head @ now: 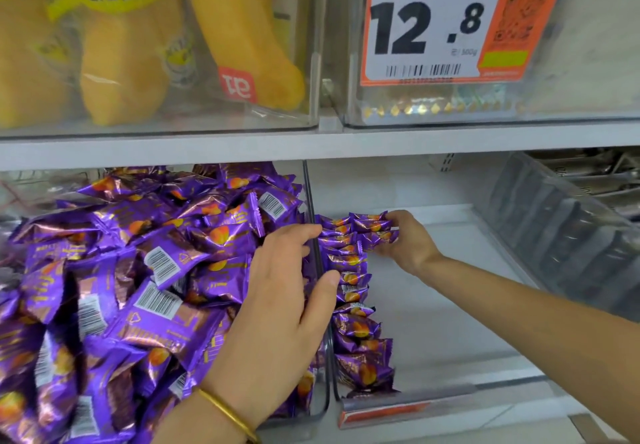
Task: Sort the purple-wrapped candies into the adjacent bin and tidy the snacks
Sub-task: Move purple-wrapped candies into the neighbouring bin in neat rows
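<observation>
I stand at a shop shelf [311, 147] of pale grey boards carrying clear bins side by side. Nearest me, at the bottom of the frame, my left hand [277, 312] lies on the heap [138, 270] of purple candies in the left bin, with a gold bangle [225, 412] on the wrist. Its fingers are loose and nearly straight and grip nothing. The thumb tip rests against the clear wall [313, 222] between the two bins.

Just past that wall, in the right bin [450, 305], a single row [356, 305] of candies runs from front to back, tight against the wall. At its far end my right hand [408, 243] pinches the top candies [370, 224] and sets them in line.

I judge the work barely begun. There is one neat row so far, most of the right bin's floor is bare, and the heap is high and jumbled.

I cannot tell what lies under my left palm or how deep the heap goes, and its lower left is cut off. My right fingertips are hidden behind the wrappers. The dark bin [554, 236] at the right is too blurred to read. On the board above stand yellow packets [121, 63] and a price tag [433, 18] whose small print I cannot make out.
</observation>
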The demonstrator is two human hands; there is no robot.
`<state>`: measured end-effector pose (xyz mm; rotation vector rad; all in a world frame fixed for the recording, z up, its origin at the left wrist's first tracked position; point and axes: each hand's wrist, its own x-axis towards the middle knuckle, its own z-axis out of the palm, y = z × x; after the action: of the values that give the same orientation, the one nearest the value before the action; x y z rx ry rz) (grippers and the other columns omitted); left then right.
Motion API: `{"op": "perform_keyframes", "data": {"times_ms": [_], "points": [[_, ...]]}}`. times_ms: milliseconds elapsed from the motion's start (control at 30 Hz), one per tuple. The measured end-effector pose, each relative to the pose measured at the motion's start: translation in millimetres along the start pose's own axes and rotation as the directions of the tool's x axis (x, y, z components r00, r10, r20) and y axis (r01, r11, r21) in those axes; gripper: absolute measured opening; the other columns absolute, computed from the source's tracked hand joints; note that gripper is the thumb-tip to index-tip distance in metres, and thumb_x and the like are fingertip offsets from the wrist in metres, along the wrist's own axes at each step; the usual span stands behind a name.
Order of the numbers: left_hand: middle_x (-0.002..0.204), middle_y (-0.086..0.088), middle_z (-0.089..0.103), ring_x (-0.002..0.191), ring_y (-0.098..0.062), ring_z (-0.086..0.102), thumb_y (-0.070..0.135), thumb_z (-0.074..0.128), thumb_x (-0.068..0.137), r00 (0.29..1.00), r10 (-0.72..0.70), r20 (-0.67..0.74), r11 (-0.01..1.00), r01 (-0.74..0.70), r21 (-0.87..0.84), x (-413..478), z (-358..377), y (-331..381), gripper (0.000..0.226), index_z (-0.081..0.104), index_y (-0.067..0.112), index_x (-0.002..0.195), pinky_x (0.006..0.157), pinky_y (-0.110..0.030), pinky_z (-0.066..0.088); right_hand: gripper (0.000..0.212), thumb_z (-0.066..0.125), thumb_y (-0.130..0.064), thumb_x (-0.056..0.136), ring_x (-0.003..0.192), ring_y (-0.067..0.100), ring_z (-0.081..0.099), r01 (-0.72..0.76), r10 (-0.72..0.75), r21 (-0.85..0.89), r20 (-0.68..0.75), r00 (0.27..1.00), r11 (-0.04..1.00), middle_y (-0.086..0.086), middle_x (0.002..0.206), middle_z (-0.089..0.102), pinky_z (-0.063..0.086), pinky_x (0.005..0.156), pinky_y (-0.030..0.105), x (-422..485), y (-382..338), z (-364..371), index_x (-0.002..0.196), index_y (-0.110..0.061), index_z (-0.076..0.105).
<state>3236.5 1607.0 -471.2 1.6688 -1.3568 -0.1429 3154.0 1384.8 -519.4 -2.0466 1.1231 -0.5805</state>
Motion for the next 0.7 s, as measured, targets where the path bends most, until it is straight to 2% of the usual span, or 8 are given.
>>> {"op": "perform_keyframes", "data": {"times_ms": [100, 200, 267, 367, 433, 500, 600, 700], "points": [[0.119, 0.038, 0.028, 0.105, 0.0, 0.045, 0.055, 0.036, 0.089, 1.0, -0.019, 0.009, 1.0, 0.02, -0.015, -0.6, 0.5, 0.5, 0.023, 0.029, 0.058, 0.11, 0.088, -0.005, 0.033, 0.061, 0.073, -0.009, 0.078, 0.099, 0.018, 0.051, -0.041, 0.041, -0.026, 0.017, 0.999, 0.999, 0.013, 0.121, 0.055, 0.039, 0.083, 0.025, 1.6, 0.3, -2.6, 0.128, -0.001, 0.039], [0.121, 0.034, 0.03, 0.104, -0.004, 0.047, 0.057, 0.039, 0.081, 1.0, 0.014, -0.017, 1.0, -0.014, 0.019, -0.5, -0.6, 1.6, 0.034, 0.028, 0.058, 0.113, 0.089, -0.015, 0.037, 0.068, 0.072, -0.008, 0.079, 0.096, 0.016, 0.048, -0.067, 0.071, -0.069, 0.059, 0.996, 0.995, 0.014, 0.125, 0.052, 0.04, 0.082, 0.024, 2.2, 0.2, -4.5, 0.134, -0.001, 0.033], [0.119, 0.032, 0.032, 0.105, -0.006, 0.048, 0.053, 0.043, 0.083, 0.999, 0.021, -0.036, 1.0, -0.021, 0.009, -1.5, -2.7, 2.6, 0.035, 0.029, 0.055, 0.115, 0.089, -0.02, 0.04, 0.075, 0.074, -0.008, 0.077, 0.106, 0.023, 0.052, -0.081, 0.085, -0.07, 0.061, 0.994, 0.994, 0.015, 0.131, 0.049, 0.042, 0.087, 0.028, 2.5, 2.0, -5.4, 0.138, -0.002, 0.029], [0.119, 0.029, 0.036, 0.105, -0.004, 0.051, 0.046, 0.045, 0.085, 0.996, 0.048, -0.08, 0.999, -0.049, -0.003, -3.2, -8.0, 6.0, 0.034, 0.032, 0.053, 0.116, 0.089, -0.013, 0.04, 0.082, 0.076, -0.011, 0.075, 0.12, 0.03, 0.048, -0.113, 0.119, -0.078, 0.067, 0.991, 0.99, 0.016, 0.139, 0.041, 0.042, 0.096, 0.034, 3.3, 4.8, -8.0, 0.14, -0.004, 0.027], [0.117, 0.023, 0.041, 0.102, -0.001, 0.052, 0.033, 0.048, 0.087, 0.99, 0.065, -0.123, 0.998, -0.067, -0.011, -4.6, -13.4, 8.8, 0.034, 0.037, 0.049, 0.115, 0.084, -0.005, 0.039, 0.084, 0.078, -0.012, 0.074, 0.123, 0.031, 0.046, -0.128, 0.133, -0.074, 0.065, 0.989, 0.989, 0.016, 0.141, 0.039, 0.043, 0.1, 0.037, 2.7, 5.6, -10.4, 0.14, -0.005, 0.027], [0.114, 0.019, 0.044, 0.099, -0.001, 0.052, 0.021, 0.049, 0.087, 0.982, 0.092, -0.164, 0.996, -0.093, 0.001, -5.7, -21.1, 11.9, 0.034, 0.044, 0.038, 0.115, 0.081, -0.005, 0.041, 0.084, 0.079, -0.013, 0.073, 0.125, 0.03, 0.044, -0.129, 0.134, -0.092, 0.044, 0.99, 0.987, 0.015, 0.141, 0.039, 0.042, 0.1, 0.037, -0.6, 4.2, -14.8, 0.14, -0.005, 0.029], [0.112, 0.006, 0.049, 0.095, -0.005, 0.052, 0.008, 0.048, 0.086, 0.959, 0.156, -0.238, 0.983, -0.127, 0.13, -8.0, -41.4, 13.9, 0.031, 0.053, 0.021, 0.114, 0.082, -0.007, 0.04, 0.067, 0.073, -0.01, 0.079, 0.12, 0.026, 0.048, -0.019, 0.018, -0.096, -0.019, 1.0, 0.995, 0.012, 0.136, 0.043, 0.042, 0.092, 0.031, -19.5, -15.2, -23.1, 0.136, -0.008, 0.038], [0.11, 0.0, 0.054, 0.099, -0.011, 0.051, 0.008, 0.048, 0.082, 0.932, 0.164, -0.324, 0.952, -0.063, 0.3, -12.5, -71.5, 10.8, 0.027, 0.061, 0.015, 0.105, 0.088, -0.013, 0.036, 0.039, 0.063, -0.003, 0.084, 0.102, 0.012, 0.052, 0.263, -0.267, -0.053, -0.095, 0.959, 0.963, 0.002, 0.121, 0.05, 0.043, 0.081, 0.014, -58.8, -57.5, -25.2, 0.121, -0.014, 0.054]]}}
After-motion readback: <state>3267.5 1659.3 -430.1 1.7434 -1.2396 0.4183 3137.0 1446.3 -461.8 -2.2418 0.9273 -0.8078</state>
